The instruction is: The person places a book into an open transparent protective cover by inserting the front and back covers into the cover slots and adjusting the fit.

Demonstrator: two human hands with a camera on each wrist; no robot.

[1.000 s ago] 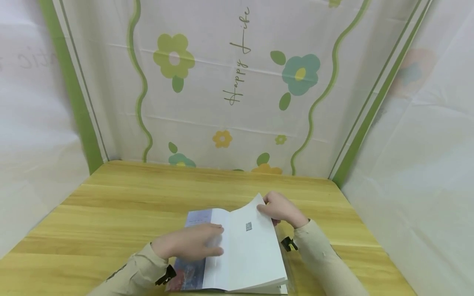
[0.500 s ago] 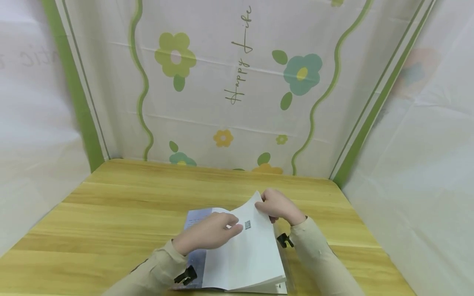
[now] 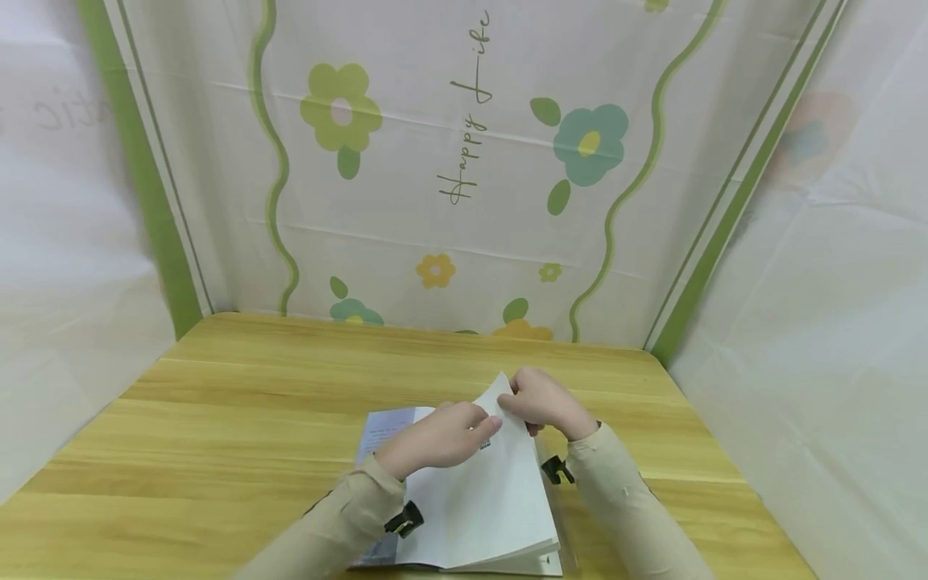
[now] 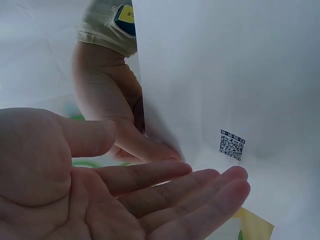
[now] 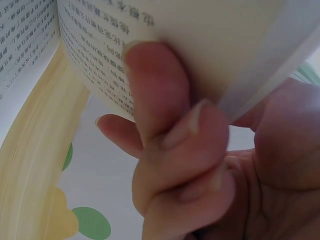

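Note:
An open book (image 3: 486,499) lies near the table's front edge, showing a white page with a small QR code (image 4: 232,146) and a bluish printed flap on the left. My right hand (image 3: 544,401) pinches the lifted page at its upper right corner; in the right wrist view its curled fingers (image 5: 160,90) press against the printed underside. My left hand (image 3: 444,437) hovers over the page beside the right one. Its fingers (image 4: 190,200) are extended and the palm shows in the left wrist view; whether they touch the paper I cannot tell.
The wooden table (image 3: 217,451) spreads out around the book. A white cloth (image 3: 406,201) with flowers and green lines hangs behind it, and white sheets stand at both sides. A dark clip-like device (image 3: 558,470) sits at the right cuff.
My left hand has moved right and farther up across the page, toward the right hand. The right hand keeps its pinch on the page corner, with only a slight shift.

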